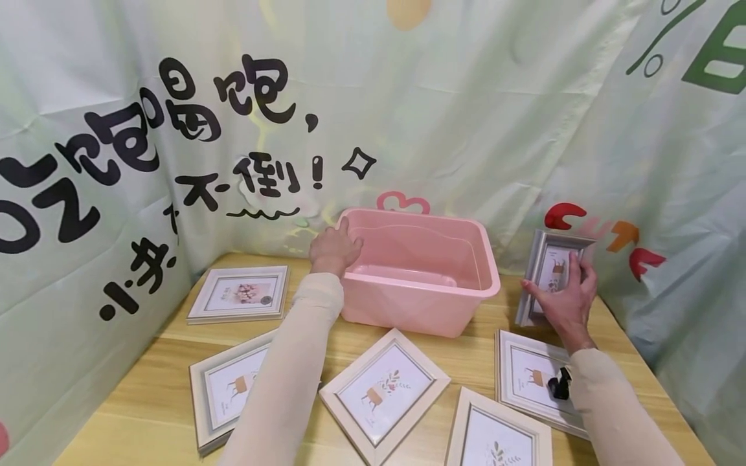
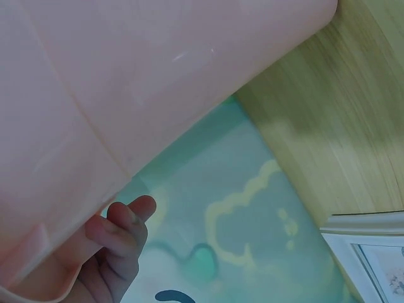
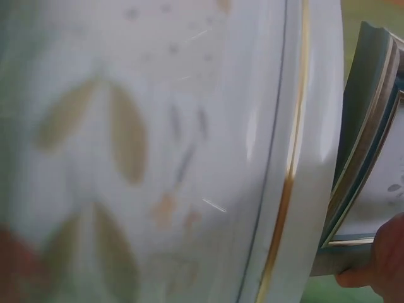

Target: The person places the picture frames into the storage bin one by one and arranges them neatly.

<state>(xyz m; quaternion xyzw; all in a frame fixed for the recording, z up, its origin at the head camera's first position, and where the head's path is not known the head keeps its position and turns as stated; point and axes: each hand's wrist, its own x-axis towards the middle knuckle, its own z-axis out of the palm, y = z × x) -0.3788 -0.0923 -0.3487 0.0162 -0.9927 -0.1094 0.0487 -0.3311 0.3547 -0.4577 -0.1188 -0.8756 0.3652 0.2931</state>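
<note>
A pink plastic bin (image 1: 408,307) stands at the back of the table, its inside bare. My left hand (image 1: 335,248) holds its left rim, and in the left wrist view curled fingers (image 2: 129,221) show beside that rim. To the right of the bin, my right hand (image 1: 568,294) grips a grey-edged picture frame (image 1: 549,266) across its width. The picture frame leans nearly upright by the back cloth, its print facing me. Below the right wrist lies another picture frame (image 1: 527,375), partly covered by the sleeve and a small black device.
More picture frames lie on the wooden table: one at back left (image 1: 239,294), one partly under my left arm (image 1: 224,388), one in the middle (image 1: 384,395) and one at front right (image 1: 498,433). A printed cloth (image 1: 437,129) hangs behind the table and along its sides.
</note>
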